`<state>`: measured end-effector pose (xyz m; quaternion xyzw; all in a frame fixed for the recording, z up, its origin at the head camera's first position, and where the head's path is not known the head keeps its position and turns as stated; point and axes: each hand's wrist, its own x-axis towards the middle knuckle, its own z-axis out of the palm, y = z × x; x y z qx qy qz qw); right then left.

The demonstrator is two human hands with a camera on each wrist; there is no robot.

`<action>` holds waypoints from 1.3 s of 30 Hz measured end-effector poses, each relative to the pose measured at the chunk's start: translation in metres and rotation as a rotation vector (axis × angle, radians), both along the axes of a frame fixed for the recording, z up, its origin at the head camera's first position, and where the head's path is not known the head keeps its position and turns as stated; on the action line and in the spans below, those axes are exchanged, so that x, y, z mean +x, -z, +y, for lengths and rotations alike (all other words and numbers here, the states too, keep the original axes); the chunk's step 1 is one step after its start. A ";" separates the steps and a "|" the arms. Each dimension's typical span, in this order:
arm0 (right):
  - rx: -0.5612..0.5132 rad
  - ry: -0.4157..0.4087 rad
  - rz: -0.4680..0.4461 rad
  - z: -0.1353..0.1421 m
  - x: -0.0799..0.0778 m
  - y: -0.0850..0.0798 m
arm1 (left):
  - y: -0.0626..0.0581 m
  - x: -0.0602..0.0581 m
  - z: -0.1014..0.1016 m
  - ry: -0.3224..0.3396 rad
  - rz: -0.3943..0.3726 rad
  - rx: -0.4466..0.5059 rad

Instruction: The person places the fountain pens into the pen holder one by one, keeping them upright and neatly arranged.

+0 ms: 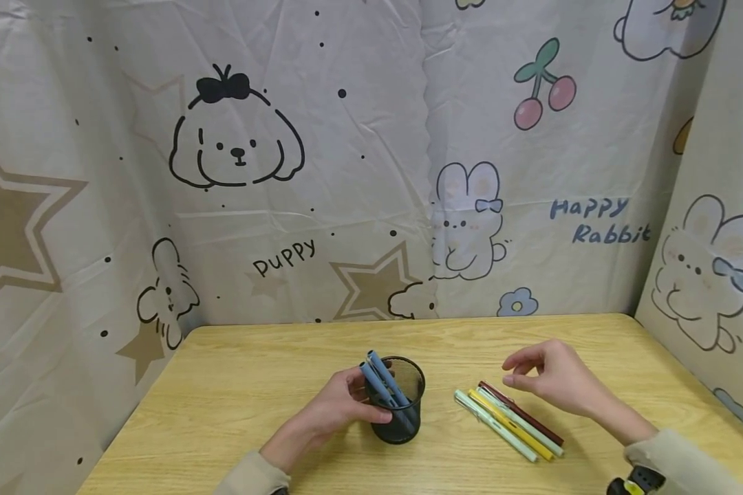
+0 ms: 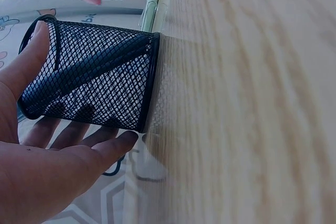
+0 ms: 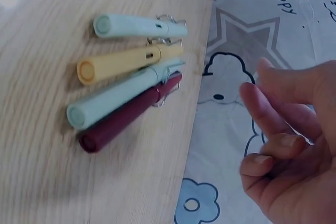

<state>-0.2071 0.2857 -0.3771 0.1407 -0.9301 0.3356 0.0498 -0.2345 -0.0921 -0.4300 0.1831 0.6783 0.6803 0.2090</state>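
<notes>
My left hand (image 1: 337,407) grips a black mesh pen holder (image 1: 416,402) from its left side, thumb at the front near the rim and fingers behind. The holder stands upright on the table. Two blue pens (image 1: 385,381) lean inside it, caps above the rim; their lower parts show dimly through the mesh (image 2: 105,72) in the left wrist view. Over the right part of the table hovers my right hand (image 1: 557,381), fingers loosely bent, holding nothing. Just below and left of it lie a dark red pen (image 1: 529,418), a yellow pen (image 1: 511,424) and two pale green pens (image 1: 501,432), side by side.
The wooden table (image 1: 254,371) has its far edge against a hanging cloth (image 1: 359,172) printed with cartoon animals. More of this cloth closes off the left and right sides. A dark watch (image 1: 638,481) sits on the right wrist.
</notes>
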 end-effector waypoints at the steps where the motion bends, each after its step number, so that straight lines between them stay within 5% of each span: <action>1: 0.002 -0.016 -0.013 0.002 -0.001 0.001 | 0.000 0.000 0.000 0.000 0.000 -0.001; 10: 0.037 -0.107 -0.084 0.017 -0.005 0.009 | -0.002 0.000 0.000 -0.004 -0.006 -0.013; 39: 0.051 -0.162 -0.152 0.039 -0.013 0.026 | -0.003 0.002 0.000 -0.016 -0.012 -0.022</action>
